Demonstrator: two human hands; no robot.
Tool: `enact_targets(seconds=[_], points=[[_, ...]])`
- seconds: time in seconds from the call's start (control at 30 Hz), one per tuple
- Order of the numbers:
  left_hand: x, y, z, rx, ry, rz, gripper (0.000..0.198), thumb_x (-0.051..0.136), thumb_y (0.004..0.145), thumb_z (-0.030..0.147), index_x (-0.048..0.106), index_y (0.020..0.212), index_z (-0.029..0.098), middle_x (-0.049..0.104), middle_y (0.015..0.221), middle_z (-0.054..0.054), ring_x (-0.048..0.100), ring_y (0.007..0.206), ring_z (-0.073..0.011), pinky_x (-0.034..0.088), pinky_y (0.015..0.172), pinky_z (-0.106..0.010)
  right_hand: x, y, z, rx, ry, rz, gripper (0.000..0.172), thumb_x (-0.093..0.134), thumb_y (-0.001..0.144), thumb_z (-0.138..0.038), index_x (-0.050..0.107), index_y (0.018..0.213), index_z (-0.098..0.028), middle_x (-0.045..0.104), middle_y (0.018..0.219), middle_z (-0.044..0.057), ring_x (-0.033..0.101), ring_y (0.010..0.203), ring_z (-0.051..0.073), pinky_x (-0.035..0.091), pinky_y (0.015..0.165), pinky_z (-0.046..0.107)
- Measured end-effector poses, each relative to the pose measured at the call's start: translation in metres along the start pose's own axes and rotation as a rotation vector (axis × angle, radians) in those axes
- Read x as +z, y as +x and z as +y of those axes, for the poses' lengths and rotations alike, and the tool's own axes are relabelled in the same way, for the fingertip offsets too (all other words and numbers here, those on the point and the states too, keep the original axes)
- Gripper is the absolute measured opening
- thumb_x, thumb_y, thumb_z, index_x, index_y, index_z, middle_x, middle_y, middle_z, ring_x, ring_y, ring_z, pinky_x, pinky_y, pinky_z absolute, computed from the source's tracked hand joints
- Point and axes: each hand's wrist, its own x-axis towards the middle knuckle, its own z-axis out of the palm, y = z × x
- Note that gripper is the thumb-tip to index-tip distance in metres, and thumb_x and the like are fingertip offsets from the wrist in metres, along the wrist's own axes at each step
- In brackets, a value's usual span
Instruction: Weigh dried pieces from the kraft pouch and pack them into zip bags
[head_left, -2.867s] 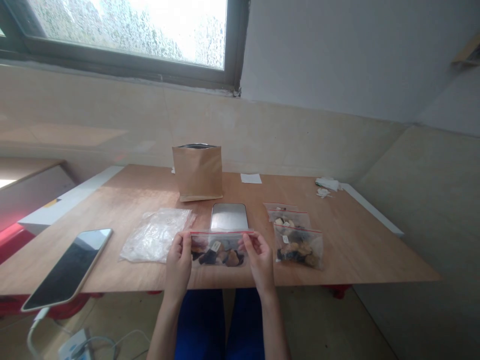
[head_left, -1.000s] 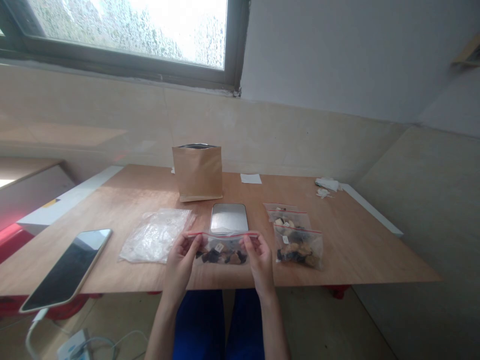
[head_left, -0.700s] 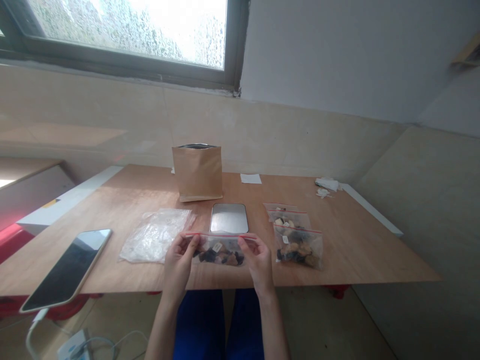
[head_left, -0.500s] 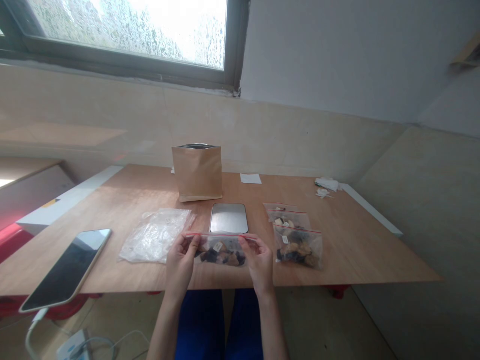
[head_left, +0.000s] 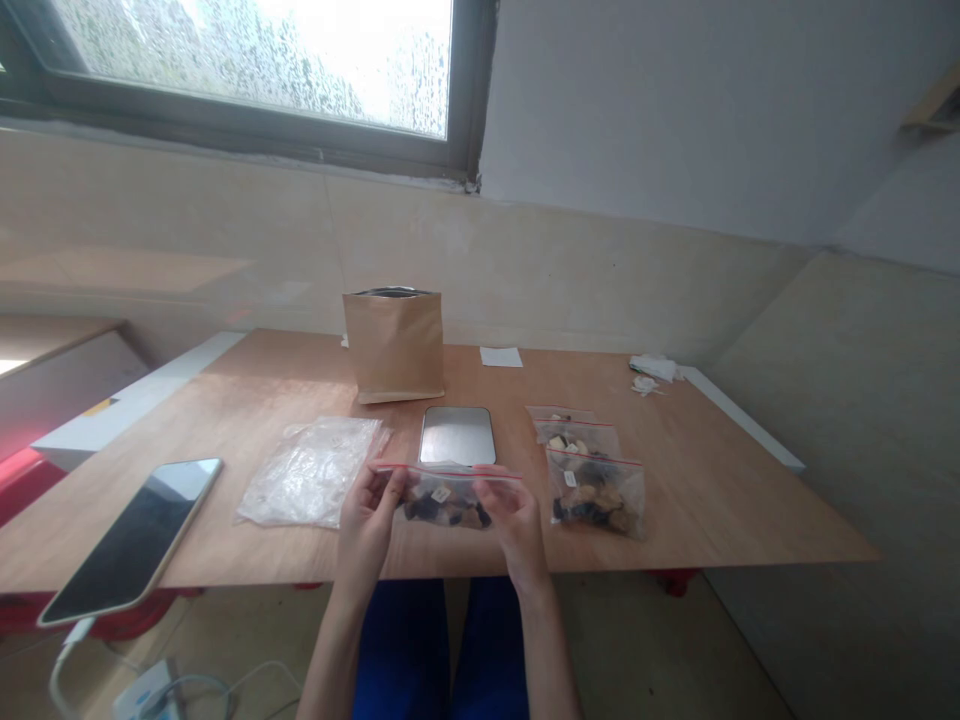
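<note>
Between my two hands is a clear zip bag [head_left: 444,508] with a red seal line, holding dark and tan dried pieces and a small white label. My left hand [head_left: 370,505] pinches its top left corner, thumb in front. At the top right, my right hand [head_left: 516,515] pinches the red-lined edge. Just behind the bag lies a flat scale with a silver plate [head_left: 459,435]. Similar filled zip bags [head_left: 598,500] overlap on the table to the right of my right hand. A pile of clear plastic bags [head_left: 311,475] lies left of my left hand.
An upright brown paper pouch [head_left: 394,350] with its top open stands behind the scale. A phone [head_left: 135,540] with a cable lies at the table's left front edge. White paper [head_left: 501,357] and crumpled tissue [head_left: 654,370] lie toward the back.
Both hands still grip the zip bag's top edge. My left hand has shifted slightly right, my right hand slightly left, and the red seal extends farther past the right fingers.
</note>
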Motion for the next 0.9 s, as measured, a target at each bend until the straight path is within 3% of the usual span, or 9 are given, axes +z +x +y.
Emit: enact_targets(seconds=[0.1, 0.3, 0.5, 0.9], points=[[-0.0006, 0.0002, -0.0005, -0.011, -0.016, -0.028, 0.033, 0.062, 0.070, 0.048, 0.058, 0.076, 0.016, 0.065, 0.068, -0.003, 0.060, 0.064, -0.0151, 0.049, 0.062, -0.026, 0.0017, -0.0002, -0.0007, -0.033, -0.050, 0.027, 0.023, 0.067, 0.071, -0.038, 0.068, 0.076, -0.016, 0.065, 0.076, 0.003, 0.060, 0.069, 0.015, 0.049, 0.066, 0.026], [-0.0016, -0.0004, 0.0004, -0.051, -0.019, -0.048, 0.037, 0.065, 0.069, 0.045, 0.060, 0.092, 0.017, 0.065, 0.069, -0.001, 0.062, 0.065, -0.0154, 0.050, 0.061, -0.026, 0.0029, -0.0010, -0.0027, -0.033, -0.063, 0.072, 0.021, 0.067, 0.070, -0.037, 0.067, 0.074, -0.016, 0.064, 0.073, 0.002, 0.059, 0.068, 0.015, 0.049, 0.066, 0.026], [-0.0022, 0.0006, 0.0016, -0.054, 0.052, -0.116, 0.031, 0.069, 0.064, 0.044, 0.066, 0.076, 0.015, 0.066, 0.066, -0.003, 0.062, 0.061, -0.0161, 0.050, 0.058, -0.025, 0.0015, -0.0017, -0.0046, -0.040, -0.078, 0.086, 0.019, 0.067, 0.071, -0.035, 0.066, 0.074, -0.016, 0.063, 0.072, 0.002, 0.059, 0.068, 0.014, 0.048, 0.066, 0.026], [-0.0030, -0.0002, -0.0037, -0.014, 0.055, -0.061, 0.027, 0.068, 0.066, 0.040, 0.067, 0.077, 0.015, 0.066, 0.069, -0.003, 0.061, 0.062, -0.0153, 0.050, 0.058, -0.025, 0.0039, -0.0023, -0.0064, -0.048, -0.103, 0.044, 0.019, 0.064, 0.073, -0.036, 0.065, 0.074, -0.016, 0.063, 0.073, 0.002, 0.059, 0.067, 0.015, 0.048, 0.064, 0.025]])
